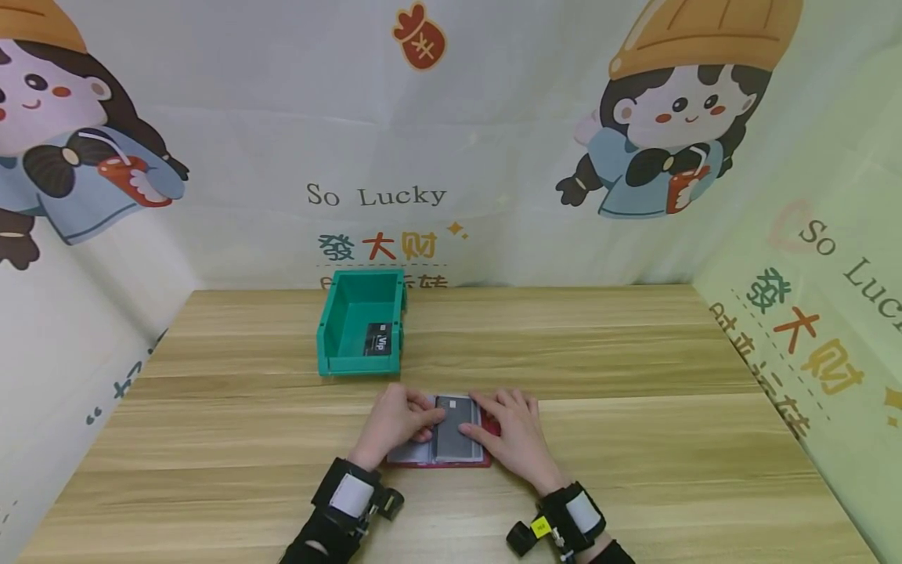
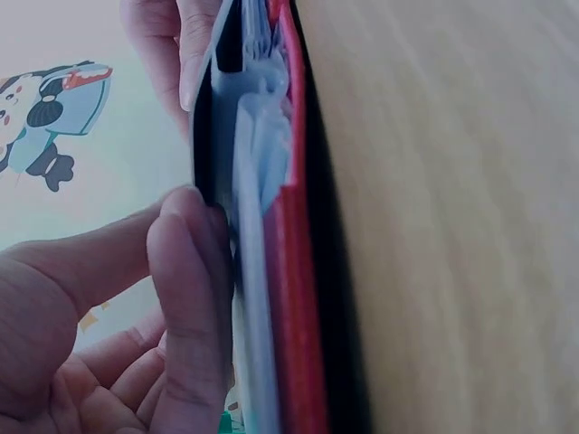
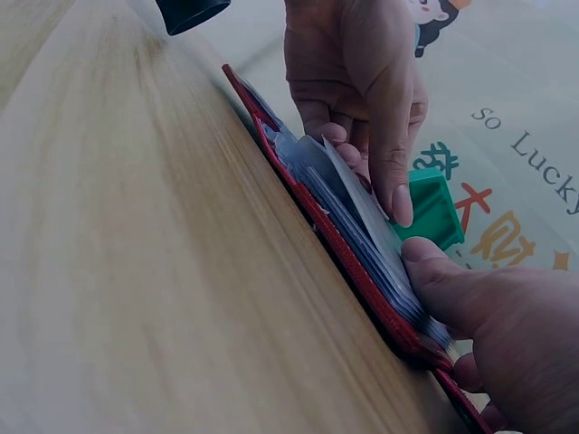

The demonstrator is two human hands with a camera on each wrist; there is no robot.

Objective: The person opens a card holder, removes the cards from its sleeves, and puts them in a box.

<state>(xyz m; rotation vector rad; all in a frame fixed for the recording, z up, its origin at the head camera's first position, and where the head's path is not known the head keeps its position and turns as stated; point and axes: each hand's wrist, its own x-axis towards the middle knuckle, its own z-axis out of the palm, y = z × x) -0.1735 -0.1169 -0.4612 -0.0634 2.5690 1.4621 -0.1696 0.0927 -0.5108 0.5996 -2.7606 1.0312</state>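
Observation:
A red-covered card holder (image 1: 410,454) with clear plastic sleeves lies open on the wooden table. On its right-hand page is a dark grey card (image 1: 454,442) with a small light square near the top. My left hand (image 1: 393,423) pinches the card's left edge between thumb and finger. In the right wrist view, that edge stands lifted off the stacked sleeves (image 3: 348,244). From the right side, my right hand (image 1: 520,440) holds the card holder, its thumb (image 3: 434,267) pressing on the page. The fingers reach along the far right edge, close to the red cover (image 3: 362,285).
Behind the card holder stands a green open bin (image 1: 359,366) with a black card marked "Vip" (image 1: 378,339) inside. A printed cloth backdrop (image 1: 507,157) rises along the table's back and sides. Both wrists wear black straps with small cameras.

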